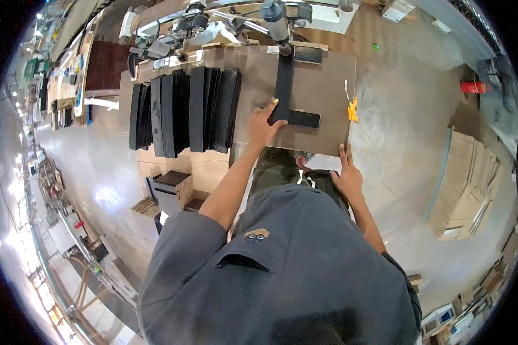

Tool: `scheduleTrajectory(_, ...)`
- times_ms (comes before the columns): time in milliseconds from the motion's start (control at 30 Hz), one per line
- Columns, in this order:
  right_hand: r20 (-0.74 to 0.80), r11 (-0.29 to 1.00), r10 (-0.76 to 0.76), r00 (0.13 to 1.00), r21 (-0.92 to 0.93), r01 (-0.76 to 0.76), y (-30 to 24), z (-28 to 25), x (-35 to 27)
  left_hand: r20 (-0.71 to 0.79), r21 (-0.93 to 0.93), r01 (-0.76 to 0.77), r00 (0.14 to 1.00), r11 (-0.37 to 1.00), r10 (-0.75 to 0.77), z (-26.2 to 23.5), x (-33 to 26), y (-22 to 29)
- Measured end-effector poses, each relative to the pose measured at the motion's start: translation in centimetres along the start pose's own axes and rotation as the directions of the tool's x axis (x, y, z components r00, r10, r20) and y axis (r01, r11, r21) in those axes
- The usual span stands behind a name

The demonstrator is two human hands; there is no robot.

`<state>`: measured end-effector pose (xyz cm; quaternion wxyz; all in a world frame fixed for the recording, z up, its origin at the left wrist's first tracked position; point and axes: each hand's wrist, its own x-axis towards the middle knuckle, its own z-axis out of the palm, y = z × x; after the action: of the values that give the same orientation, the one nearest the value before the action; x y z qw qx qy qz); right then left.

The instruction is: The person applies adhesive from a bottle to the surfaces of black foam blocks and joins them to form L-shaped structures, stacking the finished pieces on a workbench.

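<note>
A long black strip (284,86) lies lengthwise on the brown work board (328,86), its far end beneath the head of a machine (275,26). My left hand (262,125) rests against the strip's left side near its lower end, index finger and thumb spread; a yellowish covering shows on one fingertip. A shorter black piece (304,119) lies crosswise to the right of the strip. My right hand (349,174) is at the board's front right corner, fingers stretched out and touching the edge, with nothing in it.
Stacks of black strips (204,109) stand in rows on the left. A black block (308,55) sits at the board's far edge. A yellow clip (353,110) hangs at the right edge. Cardboard (463,181) lies on the floor at right; an open box (175,192) stands lower left.
</note>
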<state>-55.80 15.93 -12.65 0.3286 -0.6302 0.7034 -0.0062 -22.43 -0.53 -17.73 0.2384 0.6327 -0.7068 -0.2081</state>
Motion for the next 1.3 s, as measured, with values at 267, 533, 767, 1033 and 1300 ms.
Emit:
scheduleTrajectory(267,0.016,0.996,0.026,1.0,-0.082,-0.025,-0.4,0.7,0.3,0.115,0.051,0.038,0.992,0.998,-0.044,-0.9,0.1,0.0)
scheduleTrajectory(533,-0.08,0.973,-0.023,0.997,-0.23,0.004,-0.8,2.0,0.5,0.039,-0.037,-0.09,0.995,0.995,0.091,-0.3,-0.3,-1.2)
scheduleTrajectory(767,-0.248,0.957,-0.127,0.96,-0.285,0.053,-2.3,4.3,1.9,0.022,-0.022,-0.163,0.986,0.986,0.164,-0.4,0.1,-0.6)
scheduleTrajectory(1033,-0.21,0.968,-0.068,0.975,-0.249,0.014,-5.7,3.3,3.0,0.038,-0.007,-0.141,0.989,0.99,0.141,-1.0,0.0,-0.6)
scheduleTrajectory(1300,-0.178,0.994,0.108,0.978,0.027,-0.105,-6.2,2.3,2.9,0.213,-0.027,0.083,0.974,0.996,-0.076,-3.2,0.7,1.1)
